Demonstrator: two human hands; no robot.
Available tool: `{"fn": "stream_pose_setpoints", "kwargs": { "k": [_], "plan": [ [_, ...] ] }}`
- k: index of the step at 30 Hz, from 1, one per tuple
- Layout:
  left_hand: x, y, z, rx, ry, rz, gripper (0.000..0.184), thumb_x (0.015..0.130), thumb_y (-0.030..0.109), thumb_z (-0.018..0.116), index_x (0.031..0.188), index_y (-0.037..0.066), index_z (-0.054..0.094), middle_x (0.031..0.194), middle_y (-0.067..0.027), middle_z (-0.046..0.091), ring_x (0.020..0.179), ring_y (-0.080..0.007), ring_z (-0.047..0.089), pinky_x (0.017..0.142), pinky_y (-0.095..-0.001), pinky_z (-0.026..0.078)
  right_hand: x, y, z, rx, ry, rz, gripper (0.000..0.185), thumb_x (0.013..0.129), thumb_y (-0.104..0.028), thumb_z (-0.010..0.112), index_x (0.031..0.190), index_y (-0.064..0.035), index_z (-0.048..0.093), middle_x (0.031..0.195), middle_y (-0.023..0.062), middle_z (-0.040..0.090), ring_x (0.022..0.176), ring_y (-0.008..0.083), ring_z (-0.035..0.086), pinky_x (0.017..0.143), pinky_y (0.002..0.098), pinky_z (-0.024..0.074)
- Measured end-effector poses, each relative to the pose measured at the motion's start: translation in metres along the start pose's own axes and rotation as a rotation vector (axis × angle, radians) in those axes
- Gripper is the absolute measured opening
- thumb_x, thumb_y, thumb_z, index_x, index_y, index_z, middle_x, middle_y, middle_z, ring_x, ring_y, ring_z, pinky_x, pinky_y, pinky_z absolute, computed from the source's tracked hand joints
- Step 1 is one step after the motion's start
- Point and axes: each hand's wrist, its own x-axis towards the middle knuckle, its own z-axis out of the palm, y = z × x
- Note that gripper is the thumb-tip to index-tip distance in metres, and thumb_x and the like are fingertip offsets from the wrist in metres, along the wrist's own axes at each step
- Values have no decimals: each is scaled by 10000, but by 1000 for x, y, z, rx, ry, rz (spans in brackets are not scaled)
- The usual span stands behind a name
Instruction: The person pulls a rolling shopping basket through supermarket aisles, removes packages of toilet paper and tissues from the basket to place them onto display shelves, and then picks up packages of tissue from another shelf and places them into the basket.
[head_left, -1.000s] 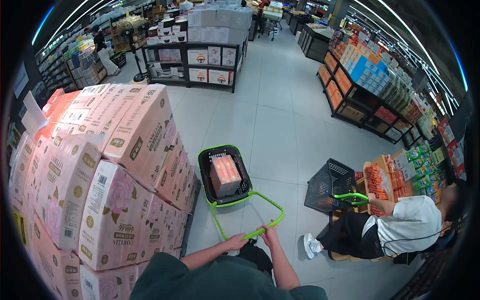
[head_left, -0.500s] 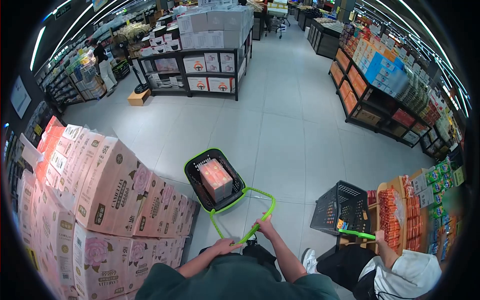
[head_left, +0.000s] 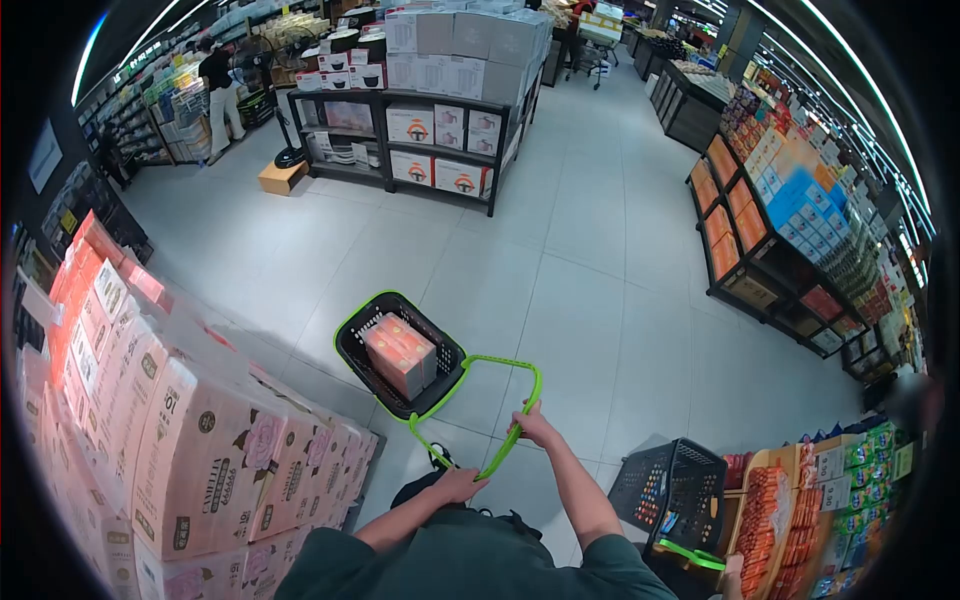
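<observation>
A black shopping basket (head_left: 352, 352) with a green rim stands tilted on the floor in front of me. Inside it lies a pink-and-orange wrapped pack (head_left: 402, 356). Its long green handle (head_left: 532, 380) reaches back toward my body. My left hand (head_left: 458, 486) is closed around the handle's near lower end. Higher up on the same handle, to the right, my right hand (head_left: 533, 424) is wrapped round the bar. Both hands are apart from each other.
Stacked pink tissue packs (head_left: 215, 455) rise close on my left. To the right, another person's hand (head_left: 733, 570) is by a second black basket (head_left: 668, 490), beside snack shelves (head_left: 765, 510). Ahead stand a box-laden black shelf (head_left: 440, 150) and a display rack (head_left: 740, 215).
My view has turned left and moved forward. The basket has swung slightly left with its handle still in both my hands. The other person has dropped back toward the lower edge.
</observation>
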Motion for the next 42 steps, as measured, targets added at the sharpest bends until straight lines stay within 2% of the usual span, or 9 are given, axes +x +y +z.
{"fn": "stream_pose_setpoints", "kwargs": {
  "k": [4,9,17,21,23,28,35,38,42],
  "plan": [
    [36,-17,-53,-89,-114,19,563,941,516,381,1160,16,522,1052,-232,618,966,-391,604,841,-479,467,40,-45,-1,3,-29,52,653,791,-43,539,1292,-110,125,864,158,545,695,274,631,655,422,559],
    [47,-39,-139,-109,-121,94,506,945,463,409,1093,2,555,1031,-233,608,980,-407,582,848,-478,454,99,-115,17,-23,-71,49,634,774,-59,533,1286,-121,164,836,164,548,687,286,622,632,410,547],
    [97,-90,-175,-343,259,108,421,938,348,474,1171,0,509,1112,-223,565,1066,-380,542,892,-458,435,192,-210,48,-80,-187,41,581,804,-47,492,1286,-141,182,829,162,526,731,283,571,687,438,516],
    [118,-105,-227,-438,307,71,418,944,347,459,1178,6,514,1111,-215,565,1060,-375,545,903,-453,432,245,-256,58,-90,-279,59,573,809,-54,498,1287,-134,191,866,160,525,762,293,570,724,463,505],
    [132,-111,-257,-441,184,-31,443,939,374,460,1194,17,523,1137,-209,559,1074,-369,541,914,-445,432,270,-275,69,-111,-319,72,573,811,-55,504,1287,-131,194,876,159,524,776,301,577,734,471,502],
    [138,-132,-315,-482,191,-218,511,875,439,523,1143,6,566,1119,-216,584,1062,-376,554,899,-452,448,316,-305,110,-124,-399,114,568,825,-60,527,1276,-146,193,887,149,533,826,296,603,749,474,503],
    [162,-129,-379,-536,419,-395,543,841,487,551,1158,46,544,1095,-183,602,1014,-359,586,873,-436,461,392,-321,162,-106,-465,165,549,848,-46,524,1253,-159,171,883,146,539,799,294,614,747,465,517],
    [162,-130,-409,-731,548,-566,542,855,541,517,1029,28,551,1016,-194,616,964,-373,593,838,-438,465,407,-326,184,-117,-503,194,557,859,-53,548,1254,-150,168,977,166,502,816,303,602,739,469,545],
    [166,-174,-404,-599,660,-725,542,906,550,426,1001,34,558,919,-204,628,926,-375,599,820,-462,464,428,-317,220,-226,-509,160,606,862,-119,622,1267,-117,171,1129,197,450,900,328,604,751,449,574]
  ]
}}
